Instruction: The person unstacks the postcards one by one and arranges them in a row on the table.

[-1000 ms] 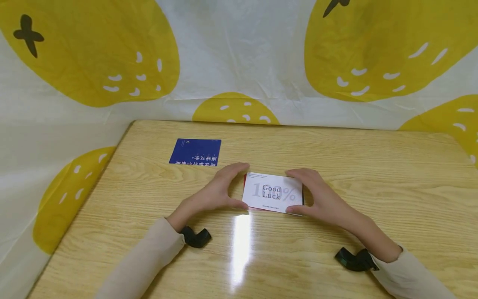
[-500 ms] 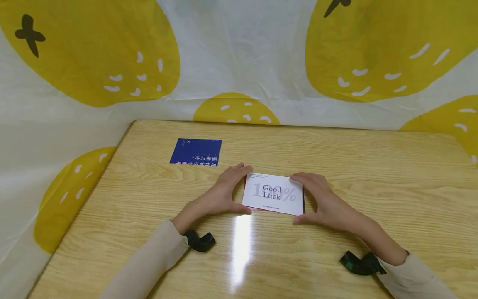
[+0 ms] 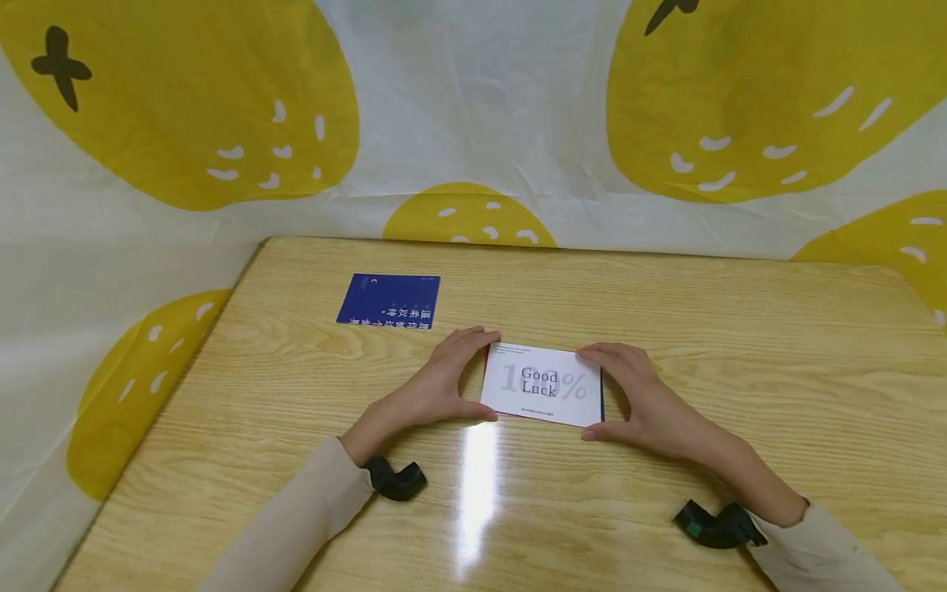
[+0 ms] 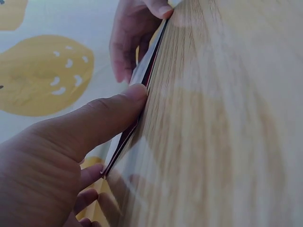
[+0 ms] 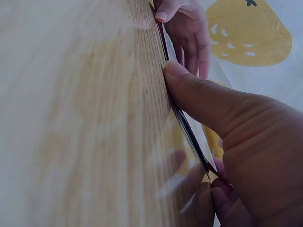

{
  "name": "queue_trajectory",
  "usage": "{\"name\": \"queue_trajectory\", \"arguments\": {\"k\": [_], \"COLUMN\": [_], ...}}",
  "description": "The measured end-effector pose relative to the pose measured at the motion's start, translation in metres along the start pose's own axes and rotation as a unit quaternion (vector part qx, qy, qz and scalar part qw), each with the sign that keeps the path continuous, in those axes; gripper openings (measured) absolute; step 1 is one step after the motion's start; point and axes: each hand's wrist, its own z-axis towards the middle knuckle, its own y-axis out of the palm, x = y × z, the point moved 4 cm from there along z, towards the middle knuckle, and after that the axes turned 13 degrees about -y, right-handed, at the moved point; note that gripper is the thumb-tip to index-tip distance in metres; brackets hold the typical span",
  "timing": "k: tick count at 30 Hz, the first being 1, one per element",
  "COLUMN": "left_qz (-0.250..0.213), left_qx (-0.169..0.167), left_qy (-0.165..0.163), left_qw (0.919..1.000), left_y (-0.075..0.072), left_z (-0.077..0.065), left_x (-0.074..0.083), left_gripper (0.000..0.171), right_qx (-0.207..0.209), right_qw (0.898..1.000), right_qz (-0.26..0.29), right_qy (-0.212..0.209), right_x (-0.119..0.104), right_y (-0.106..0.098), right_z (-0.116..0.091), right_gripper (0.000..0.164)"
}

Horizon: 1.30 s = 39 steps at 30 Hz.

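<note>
A small stack of cards (image 3: 543, 382) lies on the wooden table, topped by a white card printed "Good Luck". Thin red and dark edges of the cards beneath show along its sides. My left hand (image 3: 436, 382) holds the stack's left end, thumb at the near edge and fingers at the far edge. At the right end, my right hand (image 3: 651, 403) grips the same two edges. Both thumbs, the left thumb (image 4: 113, 111) and the right thumb (image 5: 199, 92), press against the stack's near side in the wrist views. Some fingertips are hidden behind the cards.
A dark blue card (image 3: 390, 301) with white writing lies on the wooden table (image 3: 740, 329), beyond my left hand. Behind the table hangs a white cloth (image 3: 473, 99) with yellow fruit shapes. Light glares on the tabletop in front of the stack.
My right hand has shifted right, its fingertips going from on top of the white card to the stack's edges. The left hand moved slightly right. The cards now line up more closely.
</note>
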Motion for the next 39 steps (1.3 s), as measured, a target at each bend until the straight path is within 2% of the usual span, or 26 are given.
{"name": "queue_trajectory", "arguments": {"k": [15,25,31,39], "left_qz": [-0.002,-0.008,-0.007,-0.015], "left_qx": [0.009,0.003,0.02,0.022], "left_qy": [0.012,0.014,0.036,0.037], "left_qw": [0.9999,0.9999,0.9991,0.9989], "left_y": [-0.001,-0.003,-0.015,-0.035], "left_z": [-0.002,-0.001,0.001,0.007], "left_x": [0.0,0.001,0.004,0.011], "left_gripper": [0.102,0.101,0.098,0.095], "right_qx": [-0.001,0.0,0.011,0.034], "right_qw": [1.0,1.0,0.999,0.996], "right_qz": [-0.022,-0.026,-0.027,-0.043], "right_qy": [-0.016,-0.015,-0.021,-0.072], "right_x": [-0.003,-0.004,-0.007,-0.009], "right_y": [0.001,0.001,-0.007,-0.022], "right_z": [0.0,0.001,0.005,0.022], "right_gripper": [0.089,0.088,0.088,0.089]}}
